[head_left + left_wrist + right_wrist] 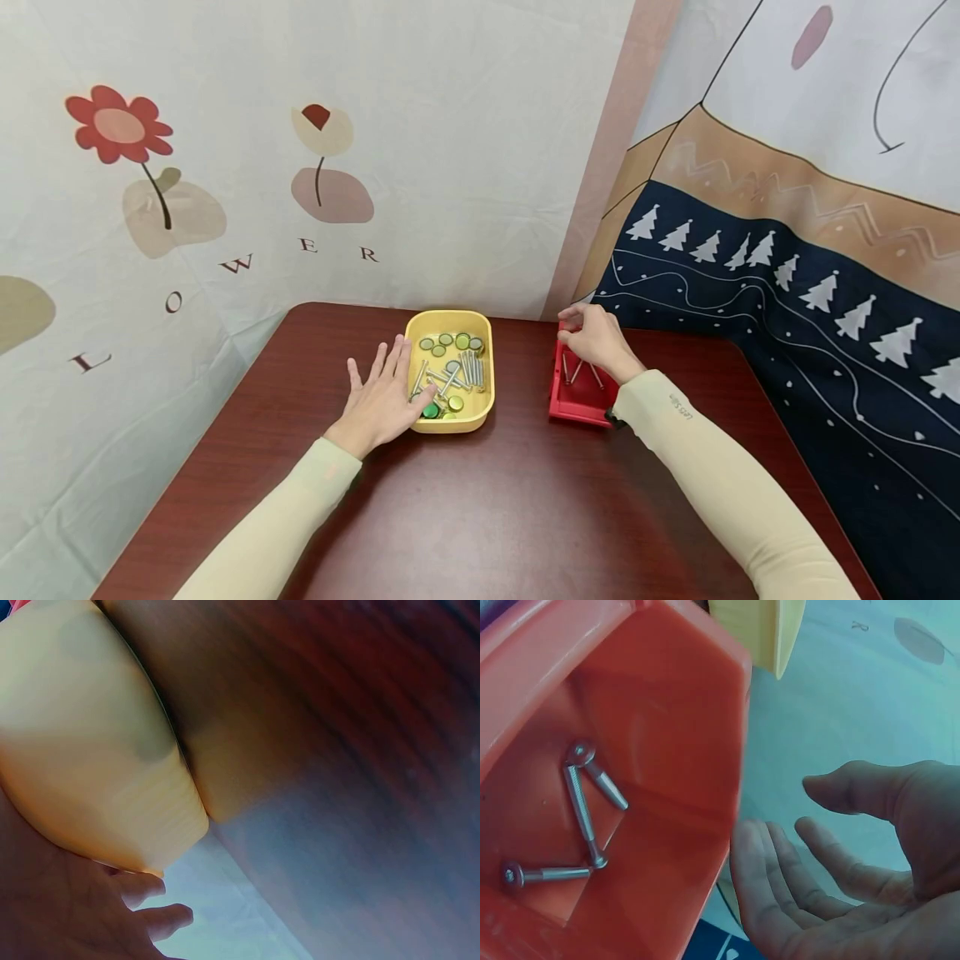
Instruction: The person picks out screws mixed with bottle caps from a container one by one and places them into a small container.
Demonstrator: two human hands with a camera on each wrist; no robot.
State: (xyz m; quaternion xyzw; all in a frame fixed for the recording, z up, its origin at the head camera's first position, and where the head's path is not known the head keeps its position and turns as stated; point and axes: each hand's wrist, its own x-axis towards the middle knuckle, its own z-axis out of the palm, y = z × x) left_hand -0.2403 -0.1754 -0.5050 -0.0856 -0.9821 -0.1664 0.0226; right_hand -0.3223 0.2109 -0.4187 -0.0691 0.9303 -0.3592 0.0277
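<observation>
A yellow tray (452, 426) holds metal bolts (476, 369) and several round green and yellowish caps (462, 341). My left hand (384, 398) lies along its left side, fingers stretched out and thumb over the rim. In the left wrist view the hand (67, 904) is against the tray's outer wall (82, 742). To the right, my right hand (602, 340) hovers at the far end of a red bin (581, 413), fingers loosely bent. Seen from the right wrist, that hand (847, 862) holds nothing, beside the bin wall (667, 727). A few bolts (581, 817) lie inside the bin.
Both containers stand on a dark reddish-brown table (480, 517), near its back edge. Behind it hangs a pale cloth (465, 167) with printed flowers and letters. A dark blue cloth (847, 375) with white trees hangs along the right side.
</observation>
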